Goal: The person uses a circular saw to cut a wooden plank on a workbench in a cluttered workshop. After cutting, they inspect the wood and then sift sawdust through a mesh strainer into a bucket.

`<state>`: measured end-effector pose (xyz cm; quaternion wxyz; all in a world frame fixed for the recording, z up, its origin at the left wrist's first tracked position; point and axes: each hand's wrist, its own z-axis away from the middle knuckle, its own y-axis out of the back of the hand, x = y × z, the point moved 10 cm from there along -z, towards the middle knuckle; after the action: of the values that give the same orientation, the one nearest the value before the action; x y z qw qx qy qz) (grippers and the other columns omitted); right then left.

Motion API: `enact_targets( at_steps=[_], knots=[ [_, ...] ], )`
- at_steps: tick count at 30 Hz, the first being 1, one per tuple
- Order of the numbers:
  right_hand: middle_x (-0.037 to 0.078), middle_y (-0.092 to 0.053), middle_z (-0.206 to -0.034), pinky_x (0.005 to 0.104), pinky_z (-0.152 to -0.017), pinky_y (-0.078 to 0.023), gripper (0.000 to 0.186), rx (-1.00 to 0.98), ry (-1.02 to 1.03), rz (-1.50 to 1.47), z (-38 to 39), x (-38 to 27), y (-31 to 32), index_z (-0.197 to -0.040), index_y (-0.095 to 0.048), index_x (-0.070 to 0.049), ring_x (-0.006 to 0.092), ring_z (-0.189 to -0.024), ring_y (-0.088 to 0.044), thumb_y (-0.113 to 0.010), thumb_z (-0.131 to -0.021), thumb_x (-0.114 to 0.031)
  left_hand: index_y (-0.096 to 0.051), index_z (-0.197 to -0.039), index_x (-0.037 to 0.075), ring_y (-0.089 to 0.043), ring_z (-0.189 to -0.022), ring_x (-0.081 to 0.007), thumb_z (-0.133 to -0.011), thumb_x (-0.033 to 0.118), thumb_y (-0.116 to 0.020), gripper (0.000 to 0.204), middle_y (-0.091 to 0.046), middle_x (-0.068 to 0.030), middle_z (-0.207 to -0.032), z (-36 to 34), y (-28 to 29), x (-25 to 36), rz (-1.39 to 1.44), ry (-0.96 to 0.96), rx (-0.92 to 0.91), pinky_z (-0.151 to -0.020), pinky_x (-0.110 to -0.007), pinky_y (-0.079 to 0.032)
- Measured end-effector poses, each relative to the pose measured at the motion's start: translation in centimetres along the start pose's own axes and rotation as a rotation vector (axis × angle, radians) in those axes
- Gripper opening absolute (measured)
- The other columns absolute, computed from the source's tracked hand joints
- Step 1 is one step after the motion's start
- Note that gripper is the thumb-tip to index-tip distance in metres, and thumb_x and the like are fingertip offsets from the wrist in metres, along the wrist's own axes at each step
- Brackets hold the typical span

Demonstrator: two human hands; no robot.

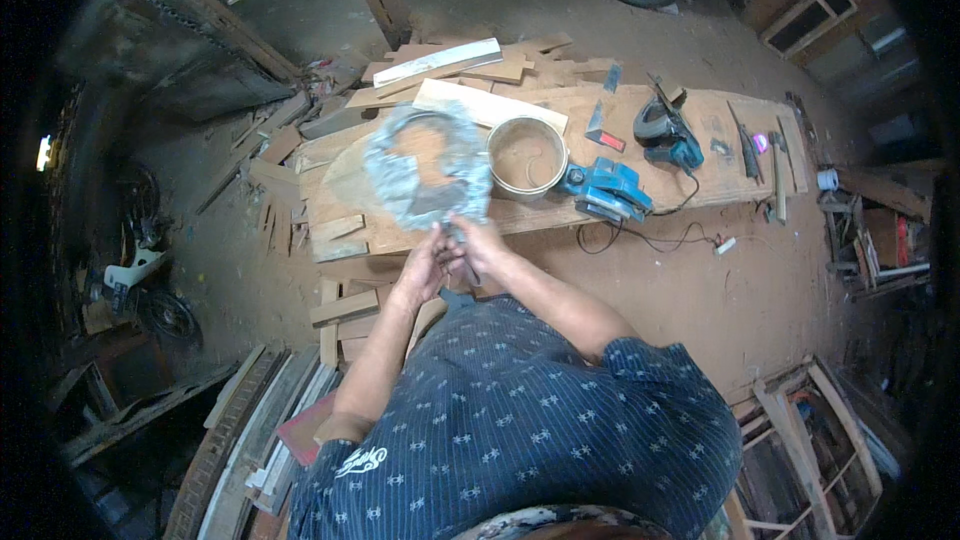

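A crumpled, pale grey-blue plastic bag is spread over the left part of the workbench, with brown material showing in its middle. At its near edge my right hand has its fingers closed on the plastic. Close beside it, my left hand is curled with the fingers bent together; what it holds, if anything, I cannot make out. A small dark strip shows just below the right hand. Touching or nearly touching the bag's right side stands a round tub, brown inside, with a thin curved line across it.
Right of the tub sit a blue electric planer and a circular saw, their cords trailing. A try square lies behind. Boards are heaped at the bench's far side. Timber and a wooden frame flank me.
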<state>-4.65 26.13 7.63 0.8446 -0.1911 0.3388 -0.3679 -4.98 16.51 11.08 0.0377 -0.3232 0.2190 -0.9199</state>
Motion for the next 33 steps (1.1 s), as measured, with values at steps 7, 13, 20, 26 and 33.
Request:
enact_targets(
  at_steps=[7, 13, 20, 26, 33],
  knots=[
    [0.010, -0.066, -0.092, 0.0295, -0.058, -0.052, 0.031, -0.261, -0.030, 0.335, -3.4, 3.8, -11.6, -0.107, -0.063, 0.001, 0.0163, -0.068, -0.063, -0.064, -0.096, -0.028, -0.061, -0.109, 0.011, -0.050, -0.063, -0.0076, -0.097, 0.041, -0.061, 0.032, -0.060, 0.0024, -0.091, -2.4, 11.4, 4.5, 0.338, -0.200, 0.140, -0.056, -0.023, -0.044],
    [0.019, -0.061, -0.128, 0.0378, -0.093, -0.052, 0.071, -0.430, -0.055, 0.789, -6.2, 5.2, -14.8, -0.142, -0.043, 0.001, 0.0265, -0.108, -0.064, -0.061, -0.095, -0.048, -0.051, -0.129, 0.005, -0.066, -0.100, -0.0273, -0.099, 0.032, -0.056, 0.040, -0.065, -0.0112, -0.115, -3.5, 26.3, 7.8, 0.397, -0.334, 0.271, -0.084, -0.042, -0.056],
    [0.028, -0.036, -0.148, 0.0524, -0.116, -0.025, 0.089, 0.109, 0.566, 1.809, -14.6, -4.5, -5.2, -0.147, -0.041, -0.010, 0.0460, -0.139, -0.031, -0.070, -0.079, -0.059, -0.058, -0.117, 0.000, -0.065, -0.087, -0.0201, -0.095, 0.010, -0.059, 0.024, -0.067, -0.0077, -0.103, 8.2, 36.5, 16.9, -0.590, -0.326, 1.055, -0.076, -0.036, -0.054],
    [0.022, -0.030, -0.153, 0.0588, -0.115, -0.019, 0.081, 0.163, 0.726, 1.880, -21.4, -5.9, -4.8, -0.145, -0.046, -0.023, 0.0450, -0.140, -0.027, -0.077, -0.075, -0.050, -0.052, -0.128, 0.002, -0.066, -0.100, -0.0230, -0.097, 0.007, -0.055, 0.032, -0.064, -0.0107, -0.118, 6.7, 31.9, 15.0, -0.034, -0.305, 0.650, -0.084, -0.037, -0.057],
    [0.018, -0.052, -0.137, 0.0414, -0.106, -0.041, 0.067, 0.111, 0.598, 1.745, -25.4, -3.9, -3.3, -0.129, -0.062, -0.015, 0.0356, -0.129, -0.049, -0.083, -0.069, -0.036, -0.042, -0.142, 0.010, -0.059, -0.116, -0.0233, -0.098, 0.020, -0.058, 0.048, -0.057, -0.0068, -0.133, 4.2, 25.3, 15.7, -0.058, -0.250, 0.414, -0.091, -0.039, -0.053]
  ],
)
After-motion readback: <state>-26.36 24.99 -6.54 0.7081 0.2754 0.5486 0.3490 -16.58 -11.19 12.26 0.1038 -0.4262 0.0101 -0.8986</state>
